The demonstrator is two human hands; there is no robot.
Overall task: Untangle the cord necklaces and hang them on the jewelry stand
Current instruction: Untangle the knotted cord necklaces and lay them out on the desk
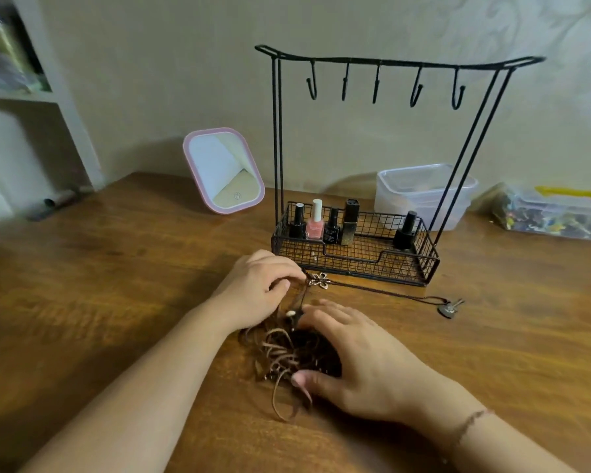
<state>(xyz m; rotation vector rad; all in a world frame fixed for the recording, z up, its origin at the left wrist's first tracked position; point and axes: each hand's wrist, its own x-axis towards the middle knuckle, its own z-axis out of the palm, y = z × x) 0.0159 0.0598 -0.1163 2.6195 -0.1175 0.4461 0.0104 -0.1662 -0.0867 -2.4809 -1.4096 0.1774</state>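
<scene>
A tangle of brown cord necklaces lies on the wooden table between my hands. My left hand pinches a cord just beside a metal flower pendant. A dark cord runs right from there to a heart and key pendant lying on the table. My right hand rests over the right side of the tangle, fingers on the cords and thumb at its near edge. The black wire jewelry stand stands behind, its several hooks bare.
The stand's basket holds several nail polish bottles. A pink-framed mirror leans at the back left. A clear plastic tub and a clear box of colourful bits sit at the back right. A white shelf is far left.
</scene>
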